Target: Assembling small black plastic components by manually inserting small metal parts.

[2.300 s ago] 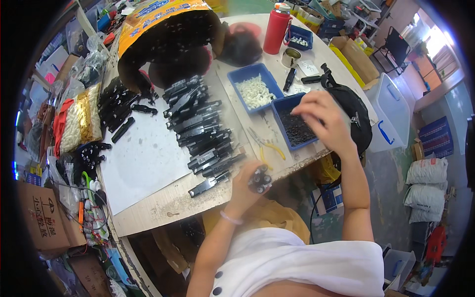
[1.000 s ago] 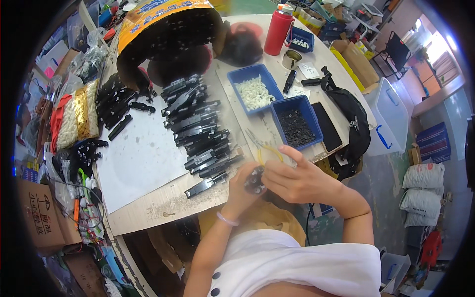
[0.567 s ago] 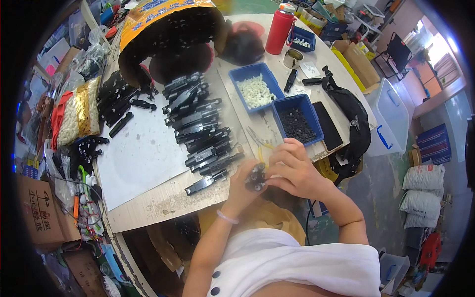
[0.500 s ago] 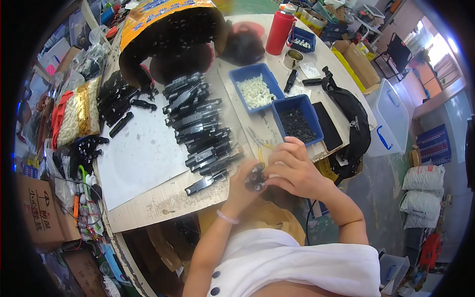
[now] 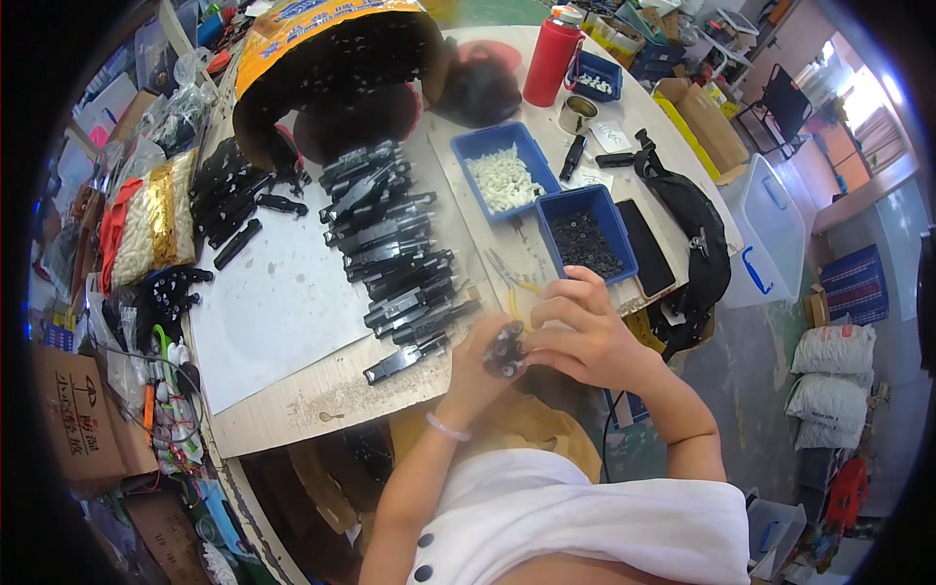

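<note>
My left hand (image 5: 476, 369) holds a small black part (image 5: 506, 349) just off the near edge of the table. My right hand (image 5: 583, 331) closes over the same part from the right, fingertips pinching its top. A row of finished black pieces (image 5: 392, 258) lies on the white sheet (image 5: 283, 302) just left of my hands. Beyond my right hand stand a blue bin of small dark bits (image 5: 585, 236) and a blue bin of white bits (image 5: 503, 175).
A person in a black and orange top (image 5: 331, 58) leans over the far side of the table. A red bottle (image 5: 551, 44), a black bag (image 5: 682, 219), yellow-handled pliers (image 5: 509, 285), more black parts (image 5: 229, 200) and bags of stock (image 5: 151, 219) surround the work area. Boxes stand at left.
My right hand came back from the dark-bits bin to the part in my left hand, and now works on it with its fingers. The left hand has hardly moved.
</note>
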